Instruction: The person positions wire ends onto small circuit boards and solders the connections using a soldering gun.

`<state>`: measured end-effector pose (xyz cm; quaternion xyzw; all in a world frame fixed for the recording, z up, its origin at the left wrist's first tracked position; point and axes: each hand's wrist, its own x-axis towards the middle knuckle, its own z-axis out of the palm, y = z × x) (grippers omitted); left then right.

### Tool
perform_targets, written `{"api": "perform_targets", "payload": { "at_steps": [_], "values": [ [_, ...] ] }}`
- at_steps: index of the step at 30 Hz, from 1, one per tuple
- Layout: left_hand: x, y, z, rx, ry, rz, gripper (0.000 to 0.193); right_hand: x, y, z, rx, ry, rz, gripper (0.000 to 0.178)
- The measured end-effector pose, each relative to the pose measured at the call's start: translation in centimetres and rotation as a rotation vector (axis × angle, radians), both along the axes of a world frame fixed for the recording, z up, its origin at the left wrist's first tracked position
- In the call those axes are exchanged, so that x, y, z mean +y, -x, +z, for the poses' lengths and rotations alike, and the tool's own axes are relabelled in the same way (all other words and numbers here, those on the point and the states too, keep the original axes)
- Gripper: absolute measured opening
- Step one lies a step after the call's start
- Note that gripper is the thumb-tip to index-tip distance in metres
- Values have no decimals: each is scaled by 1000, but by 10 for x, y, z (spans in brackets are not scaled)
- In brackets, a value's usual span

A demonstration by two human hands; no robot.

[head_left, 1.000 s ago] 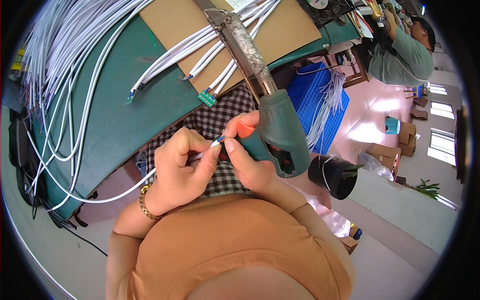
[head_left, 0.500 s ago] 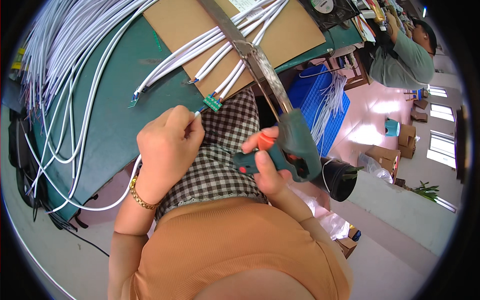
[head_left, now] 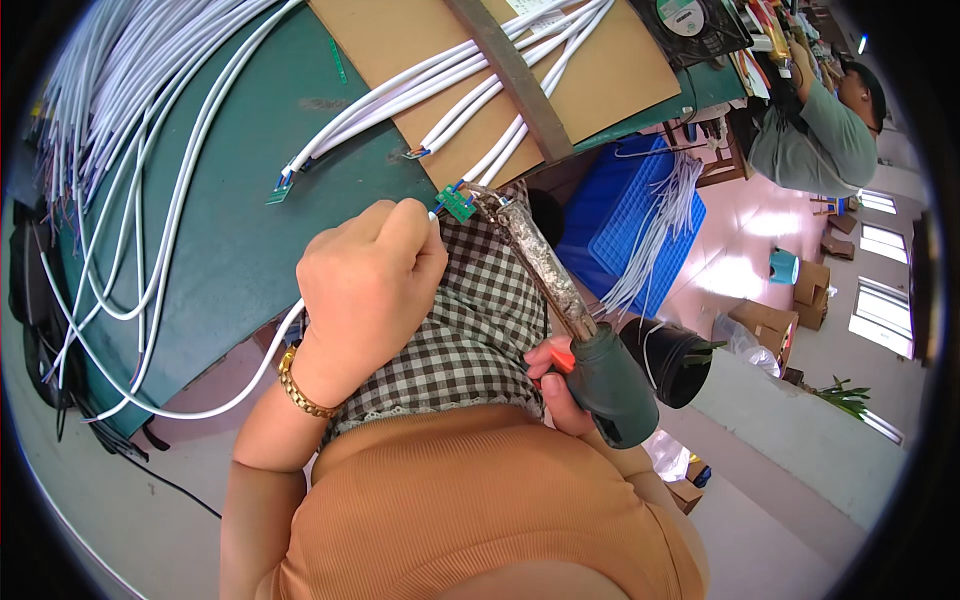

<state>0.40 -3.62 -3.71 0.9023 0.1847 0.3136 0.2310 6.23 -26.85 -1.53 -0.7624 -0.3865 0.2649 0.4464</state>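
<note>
At the near edge of the table [head_left: 250,150], holding a white cable [head_left: 200,415] in the tightly curled left hand [head_left: 365,275], with its blue-tipped end right by the left side of a green board [head_left: 457,202]. Gripping a soldering gun [head_left: 612,385] in the right hand [head_left: 563,405], partly hidden behind it. Pointing the tip [head_left: 493,197] at the board's other side; cannot tell touching from nearly touching. With two more cables [head_left: 511,150] running from the board under a metal bar [head_left: 515,80], over cardboard [head_left: 620,80].
</note>
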Motion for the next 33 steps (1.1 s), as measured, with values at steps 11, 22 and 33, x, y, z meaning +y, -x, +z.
{"api": "perform_targets", "payload": {
  "at_steps": [11,22,33],
  "values": [
    [0,1,-3,-6,-5,-6,24,3,-2,12,-302,194,101,13],
    [1,0,-1,21,-6,-18,21,-1,4,-2,-266,365,-85,15],
    [-2,1,6,64,83,23,22,3,-4,12,-360,486,4,20]
  ]
}}
